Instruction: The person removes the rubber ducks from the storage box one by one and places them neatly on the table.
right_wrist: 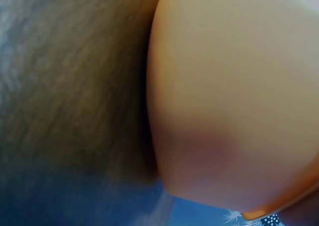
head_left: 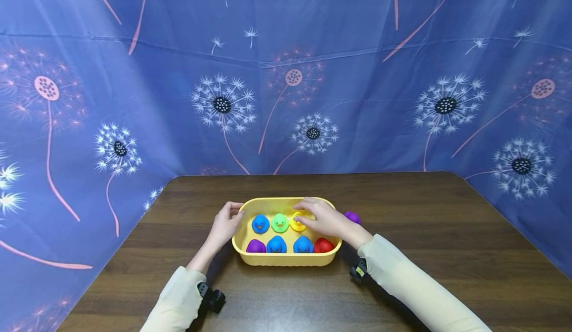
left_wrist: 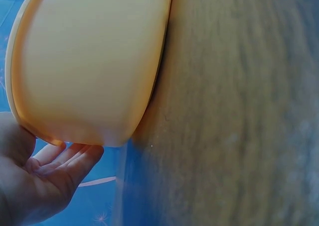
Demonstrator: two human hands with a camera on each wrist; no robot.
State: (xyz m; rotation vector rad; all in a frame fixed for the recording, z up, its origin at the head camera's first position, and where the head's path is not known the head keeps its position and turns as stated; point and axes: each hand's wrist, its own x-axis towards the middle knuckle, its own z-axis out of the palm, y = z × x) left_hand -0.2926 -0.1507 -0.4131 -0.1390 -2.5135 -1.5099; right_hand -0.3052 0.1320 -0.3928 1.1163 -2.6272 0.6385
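A yellow plastic tub stands on the table with several rubber ducks in it. My left hand holds its left end, thumb at the rim and fingers against the outer wall, as the left wrist view shows. Reaching over the right end, my right hand has thumb and fingers around the head of a yellow duck. Beside that duck sit a green duck and a blue duck. Along the front wall are a purple duck, two blue ducks and a red duck, their lower parts hidden.
Another purple toy lies on the table outside the tub's right end, partly hidden by my right forearm. The brown wooden table meets a blue dandelion-print cloth at its back and sides. Small cameras sit at both wrists.
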